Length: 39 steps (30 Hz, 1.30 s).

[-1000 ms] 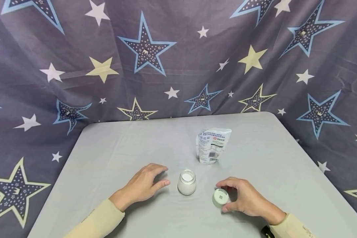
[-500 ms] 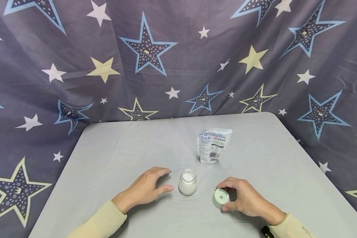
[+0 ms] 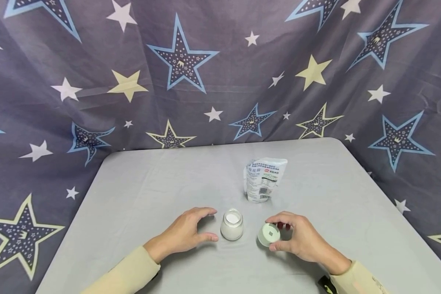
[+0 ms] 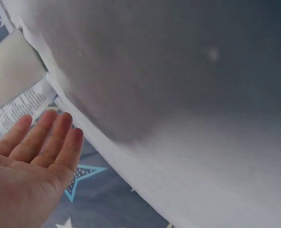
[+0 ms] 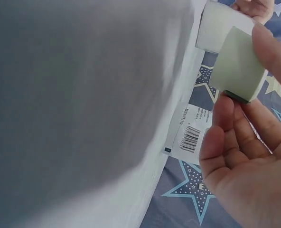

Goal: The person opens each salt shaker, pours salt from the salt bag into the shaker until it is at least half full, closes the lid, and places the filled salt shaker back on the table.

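Observation:
A small glass jar (image 3: 232, 228) filled with white contents stands uncovered on the table. My left hand (image 3: 183, 232) is beside its left side, thumb and fingers spread and holding nothing; the left wrist view shows the fingers extended. To the jar's right, my right hand (image 3: 303, 241) pinches a pale green round lid (image 3: 269, 234) between thumb and fingertips. A small square mark shows on the lid's upper face, which tilts a little. In the right wrist view the lid (image 5: 238, 64) is raised off the table, its dark lower edge at a fingertip.
A white printed pouch (image 3: 263, 181) stands upright behind the jar and the lid. The table (image 3: 161, 175) has a light grey cover, and a dark curtain (image 3: 220, 73) with stars hangs along its back and sides.
My left hand has moved right, closer to the jar. My right hand has lifted the lid and shifted it slightly left and away from me. Jar and pouch stay put.

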Each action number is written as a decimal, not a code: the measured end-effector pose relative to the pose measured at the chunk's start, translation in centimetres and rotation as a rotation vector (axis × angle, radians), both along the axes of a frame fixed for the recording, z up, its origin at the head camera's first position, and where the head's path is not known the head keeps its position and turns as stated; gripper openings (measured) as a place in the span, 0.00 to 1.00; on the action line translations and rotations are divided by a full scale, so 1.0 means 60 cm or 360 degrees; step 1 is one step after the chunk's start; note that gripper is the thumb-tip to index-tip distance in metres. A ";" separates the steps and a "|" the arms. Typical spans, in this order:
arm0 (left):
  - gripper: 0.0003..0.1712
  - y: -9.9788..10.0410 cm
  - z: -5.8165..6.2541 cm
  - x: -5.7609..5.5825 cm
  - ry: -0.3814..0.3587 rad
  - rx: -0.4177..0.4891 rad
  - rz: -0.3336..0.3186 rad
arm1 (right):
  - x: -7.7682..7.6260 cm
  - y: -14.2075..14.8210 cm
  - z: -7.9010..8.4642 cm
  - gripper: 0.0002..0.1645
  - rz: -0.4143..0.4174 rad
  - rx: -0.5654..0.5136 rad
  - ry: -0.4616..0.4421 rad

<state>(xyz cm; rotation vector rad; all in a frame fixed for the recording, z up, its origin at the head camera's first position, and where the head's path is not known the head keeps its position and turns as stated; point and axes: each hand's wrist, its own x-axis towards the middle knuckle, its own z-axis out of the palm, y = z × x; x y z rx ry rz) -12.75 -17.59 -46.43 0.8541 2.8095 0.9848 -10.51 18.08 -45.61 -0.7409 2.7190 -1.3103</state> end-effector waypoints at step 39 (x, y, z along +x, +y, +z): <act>0.46 0.064 -0.024 -0.037 -0.0158 0.0078 -0.0064 | -0.013 -0.023 0.010 0.34 -0.0082 -0.0267 0.0032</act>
